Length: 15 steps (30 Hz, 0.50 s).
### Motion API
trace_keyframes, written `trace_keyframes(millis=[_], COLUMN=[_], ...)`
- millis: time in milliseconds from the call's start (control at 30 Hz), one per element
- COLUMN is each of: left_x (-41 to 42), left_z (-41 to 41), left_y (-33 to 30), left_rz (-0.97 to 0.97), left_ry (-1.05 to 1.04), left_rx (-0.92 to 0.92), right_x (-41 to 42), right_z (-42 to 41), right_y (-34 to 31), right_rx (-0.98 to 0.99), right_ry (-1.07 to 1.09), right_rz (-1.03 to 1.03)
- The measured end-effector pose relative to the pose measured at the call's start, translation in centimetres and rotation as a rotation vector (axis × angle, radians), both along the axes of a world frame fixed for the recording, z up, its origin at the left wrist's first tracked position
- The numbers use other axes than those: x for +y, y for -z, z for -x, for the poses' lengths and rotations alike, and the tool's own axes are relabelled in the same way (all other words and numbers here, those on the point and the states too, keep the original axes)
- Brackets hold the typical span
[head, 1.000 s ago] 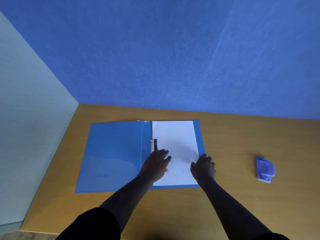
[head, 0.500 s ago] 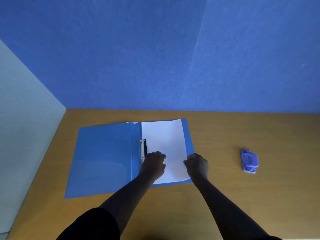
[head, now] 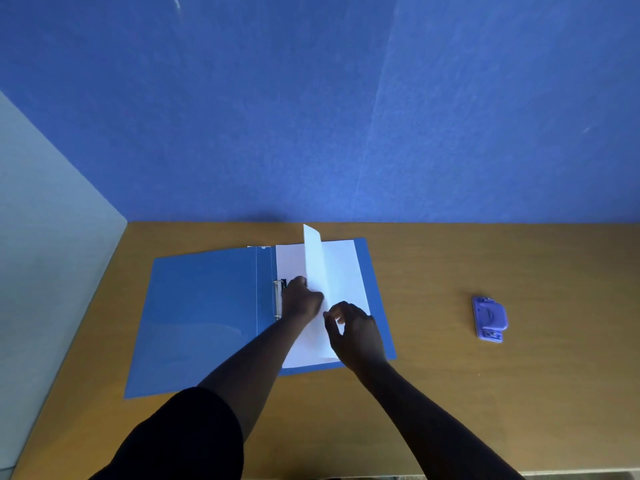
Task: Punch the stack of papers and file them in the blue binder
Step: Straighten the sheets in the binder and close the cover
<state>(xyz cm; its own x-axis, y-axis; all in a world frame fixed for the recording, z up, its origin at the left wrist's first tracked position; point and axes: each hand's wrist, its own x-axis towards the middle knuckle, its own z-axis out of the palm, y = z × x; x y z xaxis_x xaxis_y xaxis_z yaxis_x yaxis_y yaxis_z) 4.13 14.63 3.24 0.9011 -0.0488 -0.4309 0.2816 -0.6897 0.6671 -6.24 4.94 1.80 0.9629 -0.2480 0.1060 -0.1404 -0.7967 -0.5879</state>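
papers (head: 341, 271) in open blue binder (head: 204, 317), top sheet's right edge upright

I see a tan wooden surface (head: 485, 410) set against a blue felt wall (head: 311, 116), with a pale grey-green wall (head: 41, 237) to my left.

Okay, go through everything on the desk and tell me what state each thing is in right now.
Blue binder: open flat on the desk.
Ring clip: partly hidden, can't tell if open.
Papers: in the binder, top sheet lifted on edge.
Hole punch: untouched, right of the binder.
Left hand: pressing the papers near the clip.
Right hand: pinching the lifted sheet.
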Motion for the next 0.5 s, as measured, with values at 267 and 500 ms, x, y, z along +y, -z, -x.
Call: trace_keyframes(millis=[267, 500], left_x=[9.7, 14.0], left_z=[-1.5, -0.5], left_y=[0.1, 1.0], left_rz=[-0.039, -0.087], left_ry=[-0.185, -0.156], left_rx=[-0.149, -0.186], right_x=[-4.6, -4.7], right_z=[0.2, -0.6], right_y=[3.5, 4.6], right_rx=[0.54, 0.565], right_ry=[0.37, 0.487], right_rz=[-0.043, -0.173])
